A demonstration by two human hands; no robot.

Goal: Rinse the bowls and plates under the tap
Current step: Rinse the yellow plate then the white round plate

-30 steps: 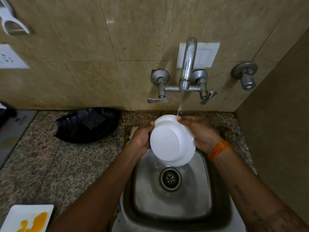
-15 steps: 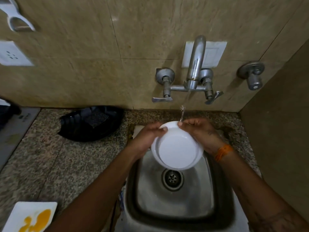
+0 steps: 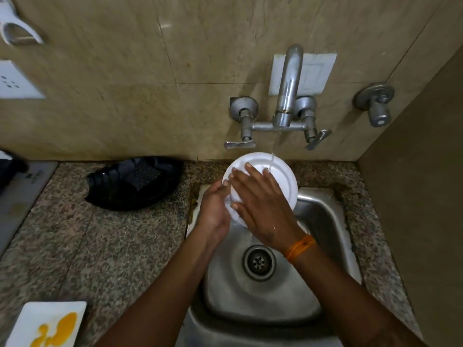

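Nearest, a white square plate smeared with orange sauce [image 3: 47, 324] sits on the speckled granite counter [image 3: 100, 246]. Over the stainless steel sink [image 3: 325, 221], the left hand [image 3: 213, 209] grips the round white plate [image 3: 283, 176] by its left edge, while the right hand [image 3: 260, 209] lies flat, fingers straight, upon its face. Beyond, the chrome wall tap [image 3: 288, 96] runs water onto the plate's upper rim.

No legible txt; faint blurred marks on left appliance [image 3: 30, 176].
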